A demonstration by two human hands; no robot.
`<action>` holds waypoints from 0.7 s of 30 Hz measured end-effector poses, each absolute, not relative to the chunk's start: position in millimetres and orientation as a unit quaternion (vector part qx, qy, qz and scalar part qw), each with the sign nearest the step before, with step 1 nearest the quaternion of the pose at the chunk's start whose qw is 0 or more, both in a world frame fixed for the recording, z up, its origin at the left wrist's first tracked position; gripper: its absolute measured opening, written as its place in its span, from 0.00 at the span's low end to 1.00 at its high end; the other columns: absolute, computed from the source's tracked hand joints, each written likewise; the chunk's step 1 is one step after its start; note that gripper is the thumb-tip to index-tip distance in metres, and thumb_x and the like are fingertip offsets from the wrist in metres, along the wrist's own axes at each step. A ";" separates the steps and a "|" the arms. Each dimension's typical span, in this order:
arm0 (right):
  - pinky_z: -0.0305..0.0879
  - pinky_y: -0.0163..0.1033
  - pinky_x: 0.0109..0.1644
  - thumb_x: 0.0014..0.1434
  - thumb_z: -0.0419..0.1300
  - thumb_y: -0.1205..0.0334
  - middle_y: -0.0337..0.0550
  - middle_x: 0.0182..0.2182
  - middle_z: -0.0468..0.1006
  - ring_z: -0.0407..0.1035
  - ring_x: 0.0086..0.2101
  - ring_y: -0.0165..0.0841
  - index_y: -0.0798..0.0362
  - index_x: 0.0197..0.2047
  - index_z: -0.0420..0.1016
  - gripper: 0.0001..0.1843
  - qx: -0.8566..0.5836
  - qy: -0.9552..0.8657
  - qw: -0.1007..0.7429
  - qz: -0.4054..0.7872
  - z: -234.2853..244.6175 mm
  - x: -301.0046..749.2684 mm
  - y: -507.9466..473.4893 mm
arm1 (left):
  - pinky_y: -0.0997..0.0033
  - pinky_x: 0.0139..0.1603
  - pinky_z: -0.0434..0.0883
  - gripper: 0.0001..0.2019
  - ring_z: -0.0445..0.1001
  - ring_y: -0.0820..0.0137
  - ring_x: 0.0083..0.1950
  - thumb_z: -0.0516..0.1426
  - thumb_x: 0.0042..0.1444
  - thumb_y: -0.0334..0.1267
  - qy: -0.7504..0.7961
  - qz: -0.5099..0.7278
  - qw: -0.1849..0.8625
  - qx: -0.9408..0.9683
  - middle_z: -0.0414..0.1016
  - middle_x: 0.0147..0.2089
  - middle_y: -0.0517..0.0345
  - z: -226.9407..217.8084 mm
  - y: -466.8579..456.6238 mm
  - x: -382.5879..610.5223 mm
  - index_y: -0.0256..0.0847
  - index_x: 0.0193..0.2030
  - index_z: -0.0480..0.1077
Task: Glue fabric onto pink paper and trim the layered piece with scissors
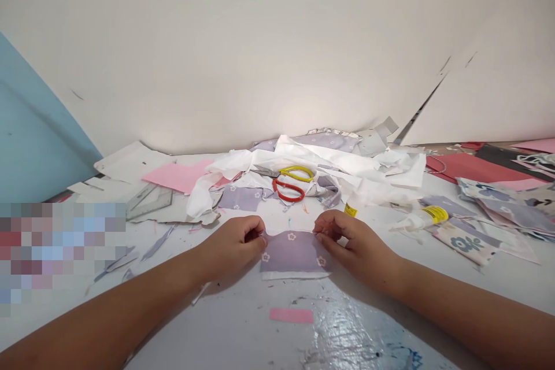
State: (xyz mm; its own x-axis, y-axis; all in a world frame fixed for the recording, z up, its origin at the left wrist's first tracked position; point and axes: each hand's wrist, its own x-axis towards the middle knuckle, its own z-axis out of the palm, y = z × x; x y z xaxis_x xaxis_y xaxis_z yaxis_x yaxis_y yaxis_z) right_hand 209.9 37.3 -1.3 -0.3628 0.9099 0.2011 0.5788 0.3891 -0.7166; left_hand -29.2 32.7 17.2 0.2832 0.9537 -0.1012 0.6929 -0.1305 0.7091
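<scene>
A small piece of lilac fabric (292, 254) printed with white flowers lies on the table in front of me, with a white layer showing under its near edge. My left hand (243, 243) pinches its far left corner between thumb and fingers. At the far right corner, my right hand (351, 243) pinches the same piece. The far edge sags a little between the two hands. Closer to me lies a pink strip (291, 315). Scissors (288, 182) with one yellow and one red handle rest on scraps beyond the fabric.
A glue bottle (427, 217) with a yellow label lies to the right, near patterned pieces (466, 240). White scraps (368, 162), pink paper (177, 176) and a clear set square (151, 202) are heaped toward the wall. Red sheets (463, 167) lie at far right.
</scene>
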 end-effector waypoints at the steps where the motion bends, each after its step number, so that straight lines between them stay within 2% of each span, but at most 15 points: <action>1: 0.60 0.34 0.27 0.55 0.48 0.61 0.36 0.25 0.68 0.62 0.26 0.29 0.48 0.35 0.64 0.06 -0.479 -0.780 0.298 0.272 -1.5 210.3 37.3 | 0.77 0.22 0.53 0.08 0.54 0.76 0.22 0.49 0.48 0.42 0.564 0.194 0.336 0.729 0.60 0.20 0.66 17.3 32.6 -29.3 0.41 0.24 0.58; 8: 0.60 0.35 0.28 0.54 0.49 0.61 0.37 0.25 0.68 0.62 0.26 0.29 0.49 0.36 0.65 0.07 -0.472 -0.792 0.293 0.252 -2.3 210.8 37.6 | 0.76 0.24 0.56 0.07 0.63 0.74 0.24 0.49 0.48 0.42 0.557 0.208 0.391 0.703 0.67 0.23 0.63 17.0 31.9 -27.8 0.41 0.26 0.59; 11: 0.61 0.35 0.28 0.55 0.48 0.61 0.38 0.26 0.68 0.63 0.26 0.30 0.48 0.37 0.64 0.07 -0.476 -0.797 0.283 0.240 -3.0 210.4 37.9 | 0.77 0.23 0.55 0.07 0.61 0.75 0.22 0.49 0.48 0.42 0.560 0.211 0.398 0.696 0.66 0.23 0.64 17.5 32.3 -26.6 0.41 0.25 0.58; 16: 0.62 0.35 0.29 0.55 0.47 0.61 0.39 0.28 0.70 0.65 0.27 0.30 0.48 0.37 0.64 0.07 -0.476 -0.814 0.272 0.194 -5.4 211.3 39.0 | 0.77 0.21 0.53 0.08 0.55 0.76 0.21 0.48 0.48 0.42 0.569 0.195 0.344 0.721 0.62 0.20 0.66 15.8 32.4 -27.6 0.41 0.23 0.57; 21: 0.62 0.37 0.32 0.55 0.47 0.64 0.42 0.33 0.73 0.67 0.30 0.32 0.49 0.40 0.64 0.09 -0.443 -0.848 0.260 0.128 -5.8 213.1 39.7 | 0.77 0.22 0.52 0.09 0.55 0.76 0.21 0.47 0.49 0.41 0.575 0.176 0.278 0.749 0.60 0.20 0.66 13.1 32.9 -28.1 0.41 0.23 0.57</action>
